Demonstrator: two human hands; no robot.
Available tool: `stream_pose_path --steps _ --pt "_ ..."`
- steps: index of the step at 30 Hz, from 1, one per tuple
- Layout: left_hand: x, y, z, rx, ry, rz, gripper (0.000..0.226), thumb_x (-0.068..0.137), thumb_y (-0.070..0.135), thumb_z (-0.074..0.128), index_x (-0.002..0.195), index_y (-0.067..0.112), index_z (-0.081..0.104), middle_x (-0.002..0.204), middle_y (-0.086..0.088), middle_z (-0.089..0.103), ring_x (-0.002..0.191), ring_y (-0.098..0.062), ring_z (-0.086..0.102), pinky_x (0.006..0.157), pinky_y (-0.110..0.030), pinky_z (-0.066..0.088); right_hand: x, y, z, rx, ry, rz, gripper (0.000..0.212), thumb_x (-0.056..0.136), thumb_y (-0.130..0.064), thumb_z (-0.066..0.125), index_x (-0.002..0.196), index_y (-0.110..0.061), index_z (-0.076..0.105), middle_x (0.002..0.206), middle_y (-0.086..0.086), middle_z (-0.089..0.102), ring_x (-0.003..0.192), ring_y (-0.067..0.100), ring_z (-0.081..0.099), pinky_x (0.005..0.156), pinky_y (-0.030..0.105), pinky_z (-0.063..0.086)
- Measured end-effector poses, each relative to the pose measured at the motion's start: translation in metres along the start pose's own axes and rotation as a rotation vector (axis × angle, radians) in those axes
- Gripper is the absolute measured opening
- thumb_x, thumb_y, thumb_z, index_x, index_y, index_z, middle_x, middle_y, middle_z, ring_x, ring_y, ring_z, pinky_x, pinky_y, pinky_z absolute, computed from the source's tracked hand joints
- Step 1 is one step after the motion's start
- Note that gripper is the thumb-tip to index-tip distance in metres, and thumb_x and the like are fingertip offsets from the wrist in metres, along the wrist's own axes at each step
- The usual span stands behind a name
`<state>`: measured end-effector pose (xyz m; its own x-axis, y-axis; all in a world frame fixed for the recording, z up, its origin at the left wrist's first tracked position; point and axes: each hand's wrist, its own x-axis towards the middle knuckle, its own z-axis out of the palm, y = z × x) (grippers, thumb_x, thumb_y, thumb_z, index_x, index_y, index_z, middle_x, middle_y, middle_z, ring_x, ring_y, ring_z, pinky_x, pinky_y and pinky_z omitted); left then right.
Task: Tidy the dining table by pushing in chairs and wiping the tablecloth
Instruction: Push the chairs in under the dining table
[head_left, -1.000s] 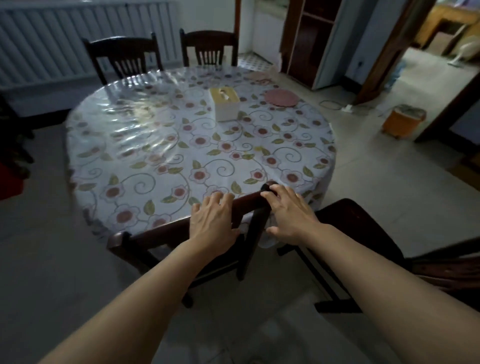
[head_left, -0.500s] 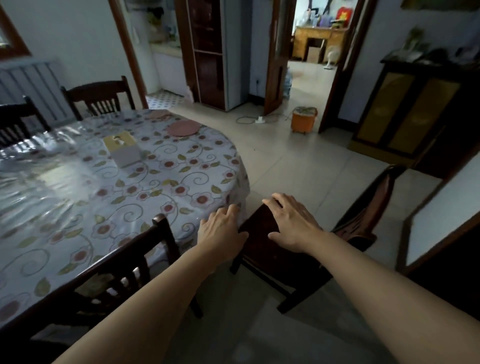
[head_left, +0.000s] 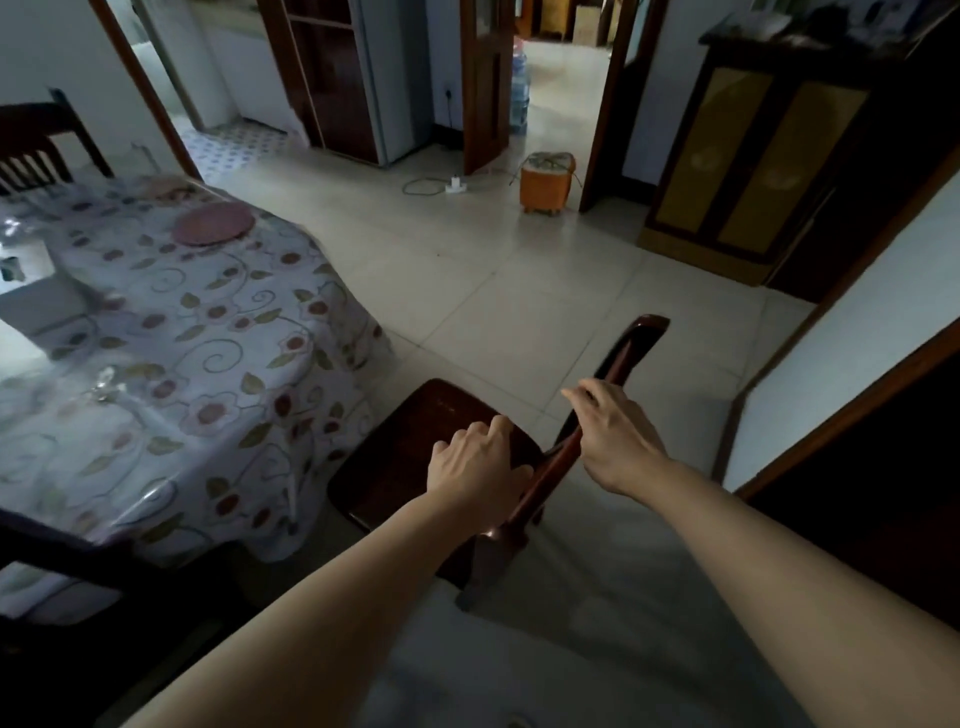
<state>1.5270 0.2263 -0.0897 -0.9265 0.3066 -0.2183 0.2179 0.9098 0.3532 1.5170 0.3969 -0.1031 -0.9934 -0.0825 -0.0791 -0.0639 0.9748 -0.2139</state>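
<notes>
Both hands (head_left: 480, 460) now on chair (head_left: 415, 457), tablecloth (head_left: 208, 353) edge just left.

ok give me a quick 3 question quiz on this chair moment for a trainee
1. True or false: both hands grip the chair's top rail.
2. Which lies on the tablecloth? A) a pink mat B) a kettle C) a laptop
3. Fill in: the chair's seat is ____ under the table, so it needs pushing in.

Key
1. True. The left hand and right hand both close on the rail of the backrest.
2. A. The pink mat lies near the far edge.
3. Not. The seat stands clear of the cloth's edge.
</notes>
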Motion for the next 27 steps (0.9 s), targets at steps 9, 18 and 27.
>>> stream_pose_path --steps 9,18,27 --pt "0.057 0.055 0.056 0.147 -0.113 -0.006 0.047 0.080 0.035 0.063 0.117 0.016 0.039 0.105 -0.007 0.063 0.097 -0.030 0.061 0.071 -0.036 0.039 0.000 0.064 0.029 -0.067 -0.152 -0.101 0.098 0.084 -0.011 0.057 0.147 -0.029 -0.016 0.154 -0.004 -0.028 0.137 0.015 -0.033 0.117 0.040 -0.002" --pt "0.076 0.013 0.017 0.157 -0.024 -0.004 0.038 0.077 0.027 0.059 0.111 0.025 0.042 0.073 0.002 0.052 0.083 -0.029 0.062 0.058 -0.032 0.033 0.054 0.032 0.015 -0.130 -0.080 -0.267 0.094 0.076 -0.016 0.061 0.148 -0.027 0.001 0.157 0.000 -0.009 0.142 0.023 -0.024 0.115 0.042 -0.009" --pt "0.128 -0.077 -0.079 0.077 0.011 -0.158 0.038 0.074 0.020 0.057 0.110 0.029 0.052 0.102 -0.001 0.062 0.099 -0.029 0.060 0.067 -0.033 0.040 0.170 -0.055 -0.009 -0.194 0.115 -0.455 0.086 0.073 -0.017 0.062 0.145 -0.021 0.016 0.143 0.005 0.029 0.138 0.031 0.011 0.118 0.044 0.001"
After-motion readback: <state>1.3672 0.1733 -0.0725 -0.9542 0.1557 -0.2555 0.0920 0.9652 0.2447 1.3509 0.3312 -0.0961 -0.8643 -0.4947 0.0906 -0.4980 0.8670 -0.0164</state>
